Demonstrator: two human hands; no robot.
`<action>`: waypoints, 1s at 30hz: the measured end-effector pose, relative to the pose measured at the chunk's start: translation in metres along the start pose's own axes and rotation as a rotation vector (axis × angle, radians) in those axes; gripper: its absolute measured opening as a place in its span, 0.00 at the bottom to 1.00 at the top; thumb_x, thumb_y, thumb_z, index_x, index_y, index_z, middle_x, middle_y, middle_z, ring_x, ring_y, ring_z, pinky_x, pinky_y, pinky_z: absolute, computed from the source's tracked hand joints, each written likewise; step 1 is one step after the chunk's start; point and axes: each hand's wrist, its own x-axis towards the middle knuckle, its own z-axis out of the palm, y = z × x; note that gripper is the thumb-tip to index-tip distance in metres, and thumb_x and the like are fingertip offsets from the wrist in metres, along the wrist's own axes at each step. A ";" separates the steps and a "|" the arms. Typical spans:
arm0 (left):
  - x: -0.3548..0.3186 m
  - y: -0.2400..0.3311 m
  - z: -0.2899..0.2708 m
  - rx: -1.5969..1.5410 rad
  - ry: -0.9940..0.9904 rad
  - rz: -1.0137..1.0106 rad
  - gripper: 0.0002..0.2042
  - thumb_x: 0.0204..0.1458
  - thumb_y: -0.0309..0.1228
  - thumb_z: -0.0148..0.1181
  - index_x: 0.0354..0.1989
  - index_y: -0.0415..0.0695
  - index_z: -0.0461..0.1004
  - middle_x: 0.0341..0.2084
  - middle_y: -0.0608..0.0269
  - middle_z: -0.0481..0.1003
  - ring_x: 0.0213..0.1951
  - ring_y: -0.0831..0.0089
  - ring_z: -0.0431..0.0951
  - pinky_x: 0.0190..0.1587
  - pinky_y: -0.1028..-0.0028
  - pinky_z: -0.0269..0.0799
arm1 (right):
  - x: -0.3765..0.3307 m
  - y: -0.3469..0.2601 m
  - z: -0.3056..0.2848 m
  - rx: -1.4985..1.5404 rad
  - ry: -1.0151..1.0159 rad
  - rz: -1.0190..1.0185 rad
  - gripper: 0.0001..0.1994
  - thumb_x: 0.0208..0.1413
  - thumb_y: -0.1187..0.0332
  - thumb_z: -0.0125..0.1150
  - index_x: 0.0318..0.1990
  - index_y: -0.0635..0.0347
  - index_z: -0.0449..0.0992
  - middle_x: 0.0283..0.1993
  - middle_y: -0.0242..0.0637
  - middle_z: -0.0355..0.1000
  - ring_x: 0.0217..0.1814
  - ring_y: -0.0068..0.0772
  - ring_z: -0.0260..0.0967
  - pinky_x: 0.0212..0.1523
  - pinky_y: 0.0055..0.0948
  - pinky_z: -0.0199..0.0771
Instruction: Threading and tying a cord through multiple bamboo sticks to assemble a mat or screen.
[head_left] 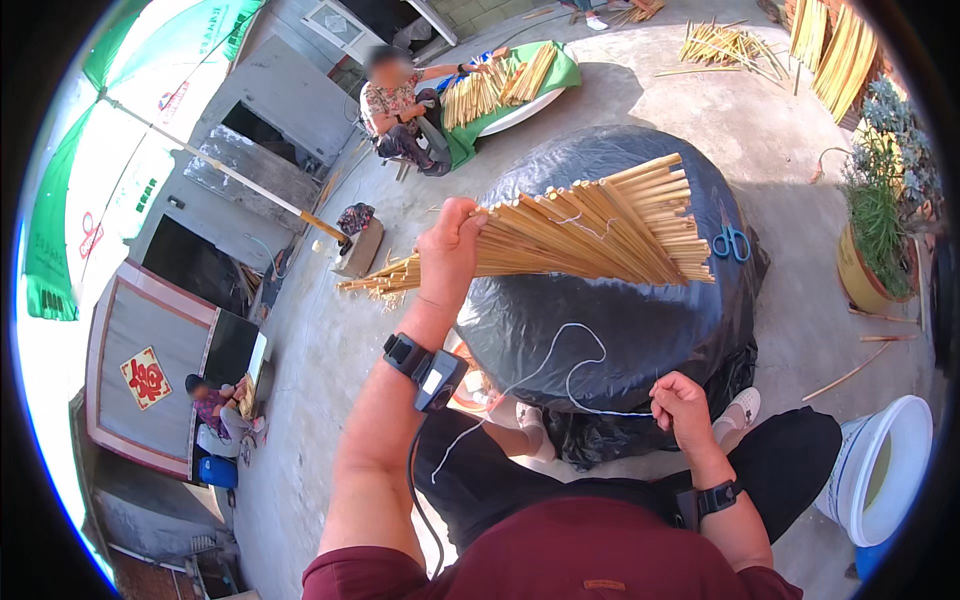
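A fanned row of straw-coloured stalks (600,225) lies across a round surface wrapped in black plastic sheet (560,340). My left hand (449,245) is closed around the left edge of the stalks. Their cut ends spread toward the right, and thin white thread shows on top of them. Lower down, at the near right side of the plastic, my right hand (682,405) pinches a white string (610,411). This string loops loosely over the plastic, and a strand trails to my left leg. Blue-handled scissors (731,243) lie on the plastic to the right of the stalks.
A white bucket (880,470) stands at my right, with a potted plant (880,220) beyond. Ahead left, a person (398,110) sits by a green-draped table (565,70) of stalks. Another person (220,405) sits far left. More stalks (725,48) lie on the floor.
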 end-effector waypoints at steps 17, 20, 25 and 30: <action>0.146 -0.009 -0.052 -0.249 0.327 -0.158 0.04 0.52 0.28 0.57 0.29 0.42 0.71 0.22 0.70 0.72 0.23 0.83 0.66 0.26 0.79 0.63 | 0.013 0.005 0.000 0.279 0.293 -0.085 0.05 0.60 0.68 0.49 0.33 0.56 0.69 0.22 0.31 0.69 0.17 0.20 0.67 0.16 0.20 0.69; 0.143 -0.007 -0.078 -0.439 0.348 -0.295 0.04 0.55 0.31 0.54 0.32 0.45 0.69 0.25 0.70 0.73 0.22 0.83 0.69 0.22 0.81 0.64 | 0.015 0.005 0.003 0.284 0.292 -0.139 0.05 0.60 0.68 0.49 0.33 0.57 0.68 0.21 0.30 0.67 0.17 0.19 0.65 0.17 0.20 0.69; 0.105 -0.039 -0.085 -0.773 0.412 -0.435 0.05 0.57 0.32 0.53 0.32 0.45 0.68 0.24 0.68 0.73 0.23 0.81 0.71 0.21 0.78 0.66 | 0.008 -0.011 -0.001 0.267 0.401 -0.268 0.06 0.60 0.68 0.49 0.33 0.58 0.68 0.20 0.27 0.61 0.17 0.16 0.57 0.18 0.17 0.64; 0.039 -0.095 -0.077 -0.954 0.470 -0.497 0.04 0.58 0.31 0.51 0.33 0.46 0.68 0.25 0.67 0.74 0.21 0.81 0.69 0.21 0.81 0.63 | -0.009 -0.073 0.013 0.061 0.451 -0.406 0.03 0.56 0.75 0.52 0.37 0.61 0.70 0.22 0.22 0.59 0.18 0.11 0.50 0.18 0.14 0.53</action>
